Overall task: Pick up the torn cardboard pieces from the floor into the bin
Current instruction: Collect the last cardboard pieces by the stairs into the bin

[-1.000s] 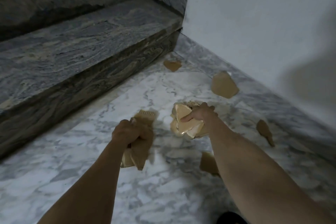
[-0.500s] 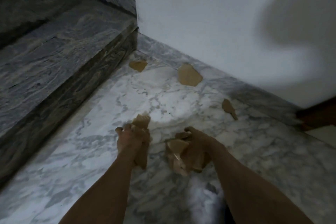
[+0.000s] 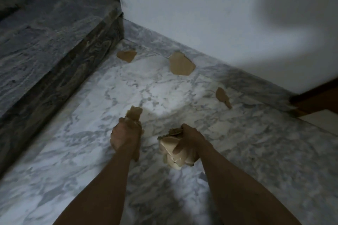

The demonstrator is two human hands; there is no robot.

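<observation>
The foot of an indoor staircase, likely a home: a dark veined stone step [image 3: 54, 29] meets a white marble floor [image 3: 256, 151], plain white wall [image 3: 182, 5], and wooden door frame [image 3: 318, 100].

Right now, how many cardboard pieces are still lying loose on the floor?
3: a small piece by the step, a large piece near the wall, a narrow piece farther right. More may lie out of view.

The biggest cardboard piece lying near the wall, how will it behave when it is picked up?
The largest cardboard piece lies flat on the marble floor, so fingers may need to lift an edge first. It looks thin, so probably light and somewhat bendable. Flat and ragged-edged, it should not roll.
</observation>
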